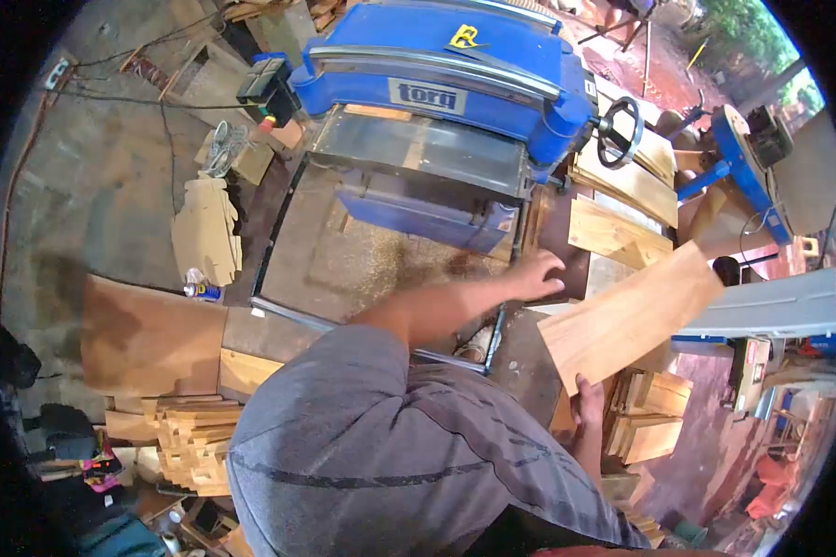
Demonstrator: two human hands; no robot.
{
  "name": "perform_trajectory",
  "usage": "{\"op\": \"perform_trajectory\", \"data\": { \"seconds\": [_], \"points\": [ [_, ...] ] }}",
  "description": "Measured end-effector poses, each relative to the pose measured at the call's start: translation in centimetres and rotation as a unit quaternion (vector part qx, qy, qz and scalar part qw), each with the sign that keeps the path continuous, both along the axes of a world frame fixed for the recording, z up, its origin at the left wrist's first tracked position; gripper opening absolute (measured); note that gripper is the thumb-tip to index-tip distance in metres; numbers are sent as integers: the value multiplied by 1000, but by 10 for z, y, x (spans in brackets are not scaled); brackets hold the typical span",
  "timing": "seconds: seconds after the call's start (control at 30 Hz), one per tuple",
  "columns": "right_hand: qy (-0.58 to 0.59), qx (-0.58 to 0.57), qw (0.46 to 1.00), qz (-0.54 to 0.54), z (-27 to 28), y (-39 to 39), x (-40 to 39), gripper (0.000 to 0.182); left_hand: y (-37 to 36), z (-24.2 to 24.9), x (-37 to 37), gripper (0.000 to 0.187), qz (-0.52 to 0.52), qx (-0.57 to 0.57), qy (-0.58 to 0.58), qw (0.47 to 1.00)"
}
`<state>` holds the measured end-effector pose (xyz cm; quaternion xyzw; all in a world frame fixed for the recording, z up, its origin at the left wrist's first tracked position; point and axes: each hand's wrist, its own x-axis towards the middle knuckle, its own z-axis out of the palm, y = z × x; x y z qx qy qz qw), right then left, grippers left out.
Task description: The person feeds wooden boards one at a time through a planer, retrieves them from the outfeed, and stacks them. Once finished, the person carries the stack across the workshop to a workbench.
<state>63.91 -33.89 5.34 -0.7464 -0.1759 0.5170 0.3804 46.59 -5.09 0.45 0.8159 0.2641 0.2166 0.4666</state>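
My right hand grips the lower edge of a flat wooden board, which is held tilted at my right side. My left arm reaches across in front of me, and my left hand is in the air just left of the board's end, fingers apart and slightly bent, holding nothing. Ahead stands a blue thickness planer marked "torq". Its metal bed carries sawdust, and a black handwheel is on its right side.
Planed boards lie stacked right of the planer. More wood blocks are piled at my right, and sticks at lower left. A spray can and cardboard sit to the left. Cables cross the floor at upper left.
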Motion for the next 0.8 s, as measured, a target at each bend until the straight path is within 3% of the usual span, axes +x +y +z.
{"op": "perform_trajectory", "data": {
  "seconds": [0.03, 0.1, 0.17, 0.2, 0.23, 0.3, 0.33, 0.37, 0.43, 0.5, 0.53, 0.57, 0.63, 0.67, 0.73, 0.8],
  "points": [
    [-7, 0, 1000, -4, -8, -12, -19, 42, -15, 6, -9, 48, -32, -20, -26, 999],
    [-79, 108, 991, 30, -30, -41, -59, 35, -46, 18, -32, 57, -71, -41, -83, 993],
    [-120, 91, 987, 55, -3, -46, -114, 24, -71, 32, -55, 68, -85, -87, -126, 985],
    [-164, 123, 977, 52, 3, -41, -137, 26, -78, 38, -69, 85, -95, -106, -124, 982],
    [-208, 154, 965, 48, 6, -40, -157, 28, -80, 38, -81, 85, -101, -101, -125, 982],
    [-165, 166, 971, 40, 13, -40, -174, 36, -88, 39, -99, 95, -50, -219, -181, 957],
    [-201, 169, 960, 101, 38, -28, -189, 44, -88, 61, -117, 101, -52, -321, -190, 926],
    [-235, 168, 944, 161, 61, -17, -201, 52, -85, 62, -126, 101, -58, -319, -193, 926],
    [-396, 158, 857, 289, 89, 2, -220, 68, -79, 71, -149, 87, -45, -424, -287, 858],
    [-405, 160, 842, 318, 115, 19, -249, 73, -82, 109, -195, 63, 34, -515, -273, 812],
    [-415, 165, 824, 348, 122, 30, -263, 77, -80, 85, -201, 42, 75, -553, -295, 775],
    [-416, 168, 823, 348, 120, 38, -275, 77, -72, 44, -206, 34, 71, -592, -293, 748],
    [-370, 240, 780, 443, 110, 48, -300, 87, -69, 22, -231, 45, 125, -672, -389, 617],
    [-364, 266, 749, 485, 107, 55, -324, 90, -48, -55, -247, 63, -155, -650, -496, 554],
    [-379, 286, 690, 546, 103, 70, -350, 95, -47, -39, -287, 64, -104, -665, -516, 530],
    [-401, 278, 667, 564, 92, 79, -367, 92, -57, -26, -309, 64, -71, -663, -520, 533]
  ]
}}
